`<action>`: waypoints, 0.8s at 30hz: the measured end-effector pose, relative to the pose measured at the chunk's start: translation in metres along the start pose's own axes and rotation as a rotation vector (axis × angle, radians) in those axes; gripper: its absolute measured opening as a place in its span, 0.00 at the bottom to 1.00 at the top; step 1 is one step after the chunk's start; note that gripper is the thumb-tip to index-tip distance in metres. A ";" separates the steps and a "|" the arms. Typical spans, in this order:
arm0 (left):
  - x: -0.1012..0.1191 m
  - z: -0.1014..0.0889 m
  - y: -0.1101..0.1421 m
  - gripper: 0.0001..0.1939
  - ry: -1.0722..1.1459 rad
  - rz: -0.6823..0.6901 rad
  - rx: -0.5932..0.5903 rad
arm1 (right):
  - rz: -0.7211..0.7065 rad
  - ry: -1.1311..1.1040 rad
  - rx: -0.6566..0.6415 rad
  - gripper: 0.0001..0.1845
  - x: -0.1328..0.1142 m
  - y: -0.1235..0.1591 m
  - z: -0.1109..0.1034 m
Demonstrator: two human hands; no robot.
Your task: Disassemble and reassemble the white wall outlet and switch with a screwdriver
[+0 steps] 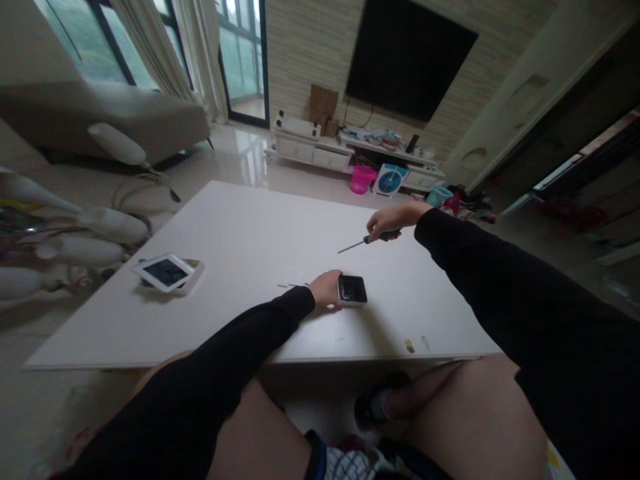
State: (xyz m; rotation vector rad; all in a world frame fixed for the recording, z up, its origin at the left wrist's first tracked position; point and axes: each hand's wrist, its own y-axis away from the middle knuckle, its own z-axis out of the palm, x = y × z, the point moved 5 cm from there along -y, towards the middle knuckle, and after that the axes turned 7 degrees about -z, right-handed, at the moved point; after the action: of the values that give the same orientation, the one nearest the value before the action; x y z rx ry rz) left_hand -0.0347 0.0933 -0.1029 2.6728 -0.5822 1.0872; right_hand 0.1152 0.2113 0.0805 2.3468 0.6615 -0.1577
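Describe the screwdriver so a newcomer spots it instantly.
Start at the white table, then find the right hand above it. It grips the screwdriver by a dark green handle; the long thin shaft sets it apart from the boxy, black-topped device at the left hand.

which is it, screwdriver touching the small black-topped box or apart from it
Apart. The head view shows white table between the tip of the screwdriver and the black-topped box.
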 end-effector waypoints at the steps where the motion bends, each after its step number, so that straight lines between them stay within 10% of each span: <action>1: -0.001 -0.001 -0.001 0.39 -0.002 -0.005 -0.003 | 0.020 0.001 0.007 0.23 0.009 0.006 -0.001; 13: 0.001 -0.018 0.000 0.59 -0.066 0.046 -0.038 | 0.033 0.047 0.674 0.11 0.078 -0.021 0.089; 20: -0.041 -0.103 0.016 0.24 -0.212 -0.024 0.009 | -0.052 -0.035 0.791 0.08 0.081 -0.066 0.133; 24: -0.061 -0.116 0.035 0.22 -0.249 -0.080 -0.063 | -0.124 -0.069 0.805 0.08 0.081 -0.075 0.142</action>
State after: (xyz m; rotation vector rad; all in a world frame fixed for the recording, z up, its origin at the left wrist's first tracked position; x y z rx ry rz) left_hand -0.1626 0.1163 -0.0621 2.7689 -0.5354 0.7079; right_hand 0.1564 0.2005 -0.0944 3.0355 0.8113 -0.6616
